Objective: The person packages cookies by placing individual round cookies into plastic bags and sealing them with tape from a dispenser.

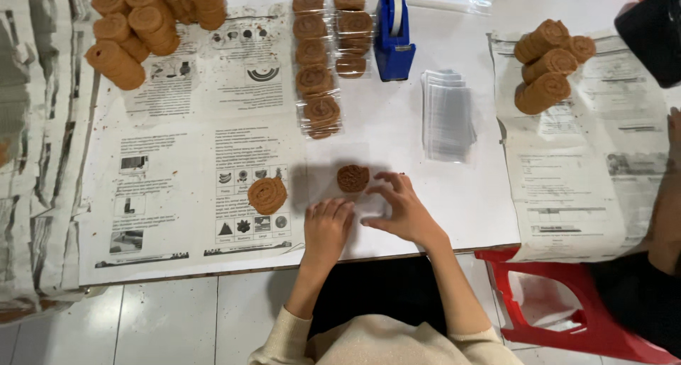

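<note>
- So both hands rest open on the bench: left hand (328, 227) flat, right hand (401, 207) fingertips just beside a dark spiral cookie (352, 178).
- Clear wrapper around it? Can't tell.
- Another spiral cookie (267, 195) lies left.

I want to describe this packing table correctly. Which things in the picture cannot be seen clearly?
- Head view: the bag around the dark snack is too clear to trace; whether the right hand has a grip on it is unclear.
- The left hand hides the table under it.
- The black container is cut off by the right edge.
- The newspaper print is too small to make out.
</note>
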